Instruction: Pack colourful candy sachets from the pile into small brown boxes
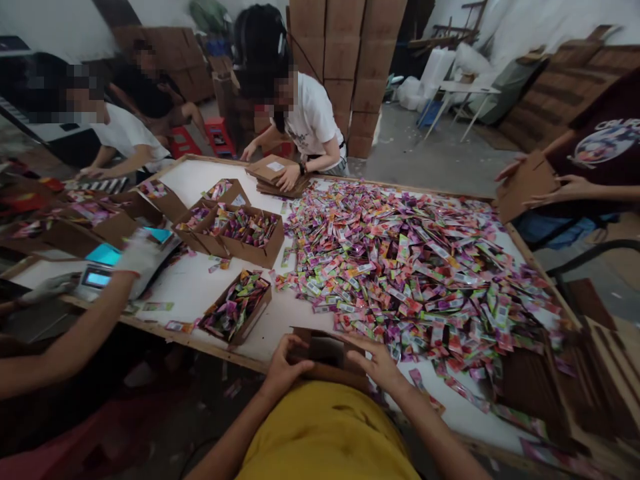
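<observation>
Right in front of my body, at the table's near edge, is a small open cardboard box [325, 348]. Its inside looks dark, and no packets can be made out in it. My left hand [287, 367] grips the box's left side, thumb near the front wall. Along the right side my right hand [379, 365] holds the box, its fingers stretched over the edge and the thumb on the near side. Just beyond my hands lies a big heap of small colourful sachets [400, 267]. To the left stands a filled box of sachets [237, 305].
More filled boxes [255, 250] stand farther left, near a digital scale [97, 277] where a co-worker's gloved hand [137, 253] is blurred. Flat cardboard [530, 380] is stacked at right. Across the table, a person [315, 113] handles flattened boxes [273, 170]; another person at right holds a box [530, 187].
</observation>
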Action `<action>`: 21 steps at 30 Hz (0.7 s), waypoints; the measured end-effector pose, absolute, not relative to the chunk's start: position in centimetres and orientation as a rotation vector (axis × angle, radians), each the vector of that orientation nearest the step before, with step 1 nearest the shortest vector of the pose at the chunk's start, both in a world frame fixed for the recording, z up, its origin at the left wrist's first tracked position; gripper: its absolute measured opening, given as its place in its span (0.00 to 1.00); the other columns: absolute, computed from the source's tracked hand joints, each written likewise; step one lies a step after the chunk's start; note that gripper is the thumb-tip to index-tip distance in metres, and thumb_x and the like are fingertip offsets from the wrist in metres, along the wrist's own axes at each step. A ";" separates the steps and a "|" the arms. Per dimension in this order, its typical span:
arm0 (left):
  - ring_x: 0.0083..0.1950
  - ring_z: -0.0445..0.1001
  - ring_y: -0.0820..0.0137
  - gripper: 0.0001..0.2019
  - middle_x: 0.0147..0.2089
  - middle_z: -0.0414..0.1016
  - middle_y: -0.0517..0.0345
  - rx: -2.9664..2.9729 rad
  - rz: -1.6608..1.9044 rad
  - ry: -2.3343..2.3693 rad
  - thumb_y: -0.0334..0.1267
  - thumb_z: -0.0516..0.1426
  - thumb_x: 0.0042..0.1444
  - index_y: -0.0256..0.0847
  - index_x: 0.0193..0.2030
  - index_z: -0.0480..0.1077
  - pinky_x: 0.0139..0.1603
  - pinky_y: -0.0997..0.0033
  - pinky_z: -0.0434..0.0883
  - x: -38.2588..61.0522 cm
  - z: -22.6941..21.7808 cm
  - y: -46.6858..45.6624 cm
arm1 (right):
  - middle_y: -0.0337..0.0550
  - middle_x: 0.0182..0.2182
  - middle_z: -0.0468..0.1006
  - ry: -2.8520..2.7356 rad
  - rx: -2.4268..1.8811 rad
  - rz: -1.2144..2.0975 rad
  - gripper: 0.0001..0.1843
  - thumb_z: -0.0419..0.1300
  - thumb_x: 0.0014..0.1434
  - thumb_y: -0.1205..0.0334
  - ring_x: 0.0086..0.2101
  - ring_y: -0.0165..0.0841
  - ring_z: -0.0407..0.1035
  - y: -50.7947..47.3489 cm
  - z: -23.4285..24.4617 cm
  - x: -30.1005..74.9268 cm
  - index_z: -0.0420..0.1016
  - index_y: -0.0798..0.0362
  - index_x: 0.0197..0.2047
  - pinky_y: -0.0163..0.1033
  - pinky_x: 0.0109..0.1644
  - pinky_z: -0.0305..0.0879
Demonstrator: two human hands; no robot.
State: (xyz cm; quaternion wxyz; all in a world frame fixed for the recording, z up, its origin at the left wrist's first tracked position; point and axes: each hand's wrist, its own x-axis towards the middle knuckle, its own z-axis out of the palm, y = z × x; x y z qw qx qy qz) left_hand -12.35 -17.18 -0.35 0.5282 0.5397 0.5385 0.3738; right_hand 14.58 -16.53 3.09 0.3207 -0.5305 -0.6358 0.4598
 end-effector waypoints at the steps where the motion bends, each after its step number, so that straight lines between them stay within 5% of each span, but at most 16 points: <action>1: 0.47 0.74 0.61 0.21 0.43 0.76 0.54 1.254 0.914 1.317 0.53 0.64 0.47 0.42 0.42 0.67 0.50 0.62 0.71 -12.2 -0.3 -17.2 | 0.45 0.53 0.78 -1.718 -1.402 1.214 0.18 0.62 0.58 0.51 0.56 0.44 0.69 -17.0 3.4 14.7 0.79 0.43 0.52 0.56 0.63 0.61; 7: 0.55 0.66 0.54 0.17 0.47 0.71 0.49 1.845 0.835 1.840 0.46 0.65 0.48 0.42 0.41 0.68 0.58 0.49 0.62 -11.8 1.6 -17.0 | 0.50 0.52 0.78 -2.115 -1.507 0.885 0.17 0.65 0.56 0.59 0.54 0.46 0.67 -18.4 3.6 13.5 0.80 0.51 0.48 0.55 0.62 0.62; 10: 0.55 0.66 0.60 0.03 0.47 0.73 0.55 2.344 0.526 1.394 0.35 0.56 0.59 0.45 0.39 0.71 0.64 0.48 0.53 -10.7 2.8 -16.2 | 0.47 0.49 0.77 -2.214 -1.417 0.809 0.17 0.61 0.56 0.69 0.50 0.41 0.67 -18.5 2.6 12.3 0.78 0.51 0.49 0.49 0.56 0.64; 15: 0.49 0.67 0.62 0.08 0.41 0.74 0.55 2.495 0.191 1.122 0.27 0.53 0.56 0.41 0.38 0.72 0.58 0.54 0.57 -8.8 2.4 -14.5 | 0.48 0.45 0.76 -2.334 -1.505 0.635 0.13 0.55 0.59 0.70 0.47 0.42 0.63 -19.5 0.8 10.7 0.80 0.52 0.42 0.52 0.53 0.60; 18: 0.55 0.65 0.59 0.15 0.51 0.73 0.50 2.500 0.116 1.058 0.34 0.56 0.56 0.44 0.51 0.71 0.60 0.52 0.55 -9.0 1.7 -14.1 | 0.54 0.48 0.73 -2.439 -1.533 0.581 0.15 0.57 0.56 0.68 0.50 0.46 0.60 -19.6 1.2 9.8 0.79 0.57 0.45 0.55 0.54 0.58; 21: 0.67 0.54 0.46 0.45 0.68 0.58 0.42 2.556 0.082 0.950 0.50 0.65 0.45 0.49 0.69 0.55 0.66 0.42 0.46 -9.3 1.6 -13.9 | 0.52 0.45 0.76 -2.265 -1.497 0.774 0.13 0.59 0.54 0.67 0.49 0.45 0.63 -18.6 1.4 9.7 0.80 0.54 0.41 0.55 0.56 0.59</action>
